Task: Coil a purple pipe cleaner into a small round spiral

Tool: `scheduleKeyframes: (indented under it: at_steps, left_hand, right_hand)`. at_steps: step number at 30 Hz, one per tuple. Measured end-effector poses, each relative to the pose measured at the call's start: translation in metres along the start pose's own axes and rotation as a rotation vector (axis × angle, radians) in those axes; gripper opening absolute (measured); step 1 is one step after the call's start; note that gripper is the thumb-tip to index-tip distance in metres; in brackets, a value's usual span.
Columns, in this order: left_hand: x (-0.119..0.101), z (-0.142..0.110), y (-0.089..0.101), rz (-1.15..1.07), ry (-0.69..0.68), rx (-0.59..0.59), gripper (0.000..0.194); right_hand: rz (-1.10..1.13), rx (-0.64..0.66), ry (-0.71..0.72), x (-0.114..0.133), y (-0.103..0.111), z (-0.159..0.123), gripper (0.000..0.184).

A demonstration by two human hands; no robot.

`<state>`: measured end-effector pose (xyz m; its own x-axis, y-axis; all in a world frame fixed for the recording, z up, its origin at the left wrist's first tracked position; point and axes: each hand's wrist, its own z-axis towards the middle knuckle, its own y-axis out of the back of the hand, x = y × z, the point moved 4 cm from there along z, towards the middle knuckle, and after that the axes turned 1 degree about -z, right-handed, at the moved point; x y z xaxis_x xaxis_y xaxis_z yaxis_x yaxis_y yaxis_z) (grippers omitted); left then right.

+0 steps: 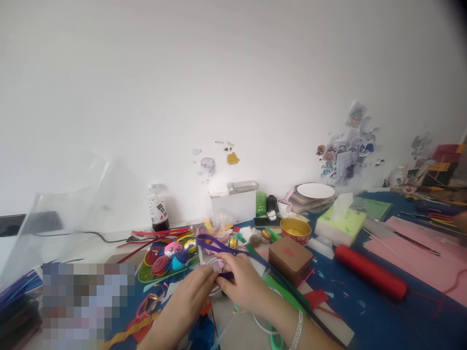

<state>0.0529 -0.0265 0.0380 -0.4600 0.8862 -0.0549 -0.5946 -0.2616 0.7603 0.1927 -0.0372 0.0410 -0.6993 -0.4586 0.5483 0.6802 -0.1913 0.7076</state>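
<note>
Both hands pinch the purple strip (226, 275) — left hand (189, 296), right hand (244, 284) — best kept taut and low over the tabletop (368, 311), clear of the brown box (290, 257).

Soft, even daylight fills the scene, and the plain white wall (233, 73) is bright, nearly washed out. Shadows are faint. The whole picture is slightly soft, with wide-angle bending at the edges, a dark top right corner, and a pixelated block at lower left.
</note>
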Motion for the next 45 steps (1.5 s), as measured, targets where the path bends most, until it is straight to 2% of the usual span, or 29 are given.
scheduleKeyframes:
  at_steps: [3,4,9,15,21,23,27,32,39,45]
  left_hand:
    - [-0.002,0.003,0.000,0.017,0.008,0.010,0.026]
    - [-0.003,0.003,-0.001,0.025,0.003,0.012,0.025]
    - [-0.004,0.003,-0.005,0.057,-0.031,0.006,0.019]
    - [-0.002,0.000,-0.003,0.053,-0.037,-0.024,0.019]
    - [-0.003,0.000,0.000,0.036,-0.021,-0.040,0.019]
    - [-0.003,0.000,-0.001,0.010,-0.001,-0.033,0.020]
    - [-0.001,-0.002,-0.001,-0.008,-0.005,-0.051,0.020]
    - [0.000,-0.003,-0.002,0.001,-0.026,-0.044,0.019]
    - [0.000,-0.004,-0.004,-0.010,0.015,0.017,0.018]
    - [0.004,-0.009,-0.004,0.061,-0.049,-0.062,0.024]
  right_hand:
    - [-0.114,-0.055,-0.020,-0.005,-0.005,0.003,0.016]
    - [-0.147,-0.069,-0.027,-0.007,-0.007,0.003,0.014]
    - [-0.157,-0.104,-0.029,-0.013,-0.016,0.005,0.018]
    - [-0.050,-0.037,0.056,-0.009,-0.017,0.005,0.017]
    - [0.055,0.013,0.070,-0.005,-0.013,0.003,0.028]
    - [0.025,-0.006,0.074,-0.004,-0.012,0.003,0.026]
    - [-0.063,-0.092,0.086,-0.001,-0.008,0.003,0.004]
    - [-0.081,-0.146,0.009,-0.007,-0.011,0.003,0.014]
    - [-0.026,-0.051,0.062,-0.006,-0.013,0.003,0.007]
    - [-0.032,-0.038,0.053,-0.005,-0.009,0.004,0.015]
